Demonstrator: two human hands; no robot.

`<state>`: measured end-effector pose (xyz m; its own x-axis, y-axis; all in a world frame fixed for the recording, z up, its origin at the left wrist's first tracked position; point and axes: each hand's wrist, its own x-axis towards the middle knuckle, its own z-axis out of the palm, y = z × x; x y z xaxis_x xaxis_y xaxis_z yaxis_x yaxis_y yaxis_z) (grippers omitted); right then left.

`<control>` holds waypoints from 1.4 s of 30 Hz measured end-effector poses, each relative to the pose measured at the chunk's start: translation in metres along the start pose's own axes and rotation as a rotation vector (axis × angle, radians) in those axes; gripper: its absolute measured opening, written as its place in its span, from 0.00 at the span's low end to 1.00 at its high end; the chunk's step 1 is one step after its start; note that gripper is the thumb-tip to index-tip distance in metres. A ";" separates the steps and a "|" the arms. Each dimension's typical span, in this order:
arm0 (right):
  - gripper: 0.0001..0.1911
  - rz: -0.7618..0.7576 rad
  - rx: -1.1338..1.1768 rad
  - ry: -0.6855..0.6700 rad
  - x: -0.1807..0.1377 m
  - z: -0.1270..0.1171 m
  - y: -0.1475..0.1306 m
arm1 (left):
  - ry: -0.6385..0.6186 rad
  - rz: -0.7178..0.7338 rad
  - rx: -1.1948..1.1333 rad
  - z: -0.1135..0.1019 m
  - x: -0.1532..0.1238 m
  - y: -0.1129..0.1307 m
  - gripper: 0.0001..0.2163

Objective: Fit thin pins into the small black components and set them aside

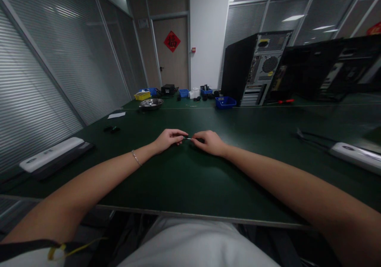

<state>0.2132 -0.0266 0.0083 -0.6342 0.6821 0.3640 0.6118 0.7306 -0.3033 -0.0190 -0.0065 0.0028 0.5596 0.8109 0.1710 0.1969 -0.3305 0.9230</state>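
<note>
Over the middle of the green table my two hands nearly meet. A small, thin metallic piece [187, 139] spans the gap between them, too small for me to name. My left hand [169, 140] is closed, pinching its left end between thumb and fingers. From the other side my right hand [210, 143] is closed too, with thumb and forefinger at the right end. The fingers hide both ends of the piece. A bracelet [136, 158] circles my left wrist.
White-topped devices lie at left [52, 154] and right [357, 158]. Small dark pieces [112, 129] and a paper [116, 115] sit left. Farther back are a metal bowl [151, 104], a blue bin [225, 102], a computer tower [256, 68] and a red screwdriver [285, 101].
</note>
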 end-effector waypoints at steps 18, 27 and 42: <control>0.14 -0.044 0.065 0.003 0.000 0.000 0.005 | -0.022 -0.054 -0.117 0.002 -0.001 0.001 0.16; 0.15 -0.031 0.067 -0.022 0.000 -0.001 0.004 | -0.037 -0.046 -0.168 0.001 0.001 -0.003 0.17; 0.15 -0.066 0.103 -0.009 0.000 -0.002 0.001 | -0.044 -0.055 -0.211 0.003 0.000 -0.001 0.18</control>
<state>0.2148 -0.0262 0.0099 -0.6759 0.6326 0.3781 0.5174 0.7727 -0.3679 -0.0162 -0.0075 0.0010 0.5879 0.8017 0.1080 0.0573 -0.1744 0.9830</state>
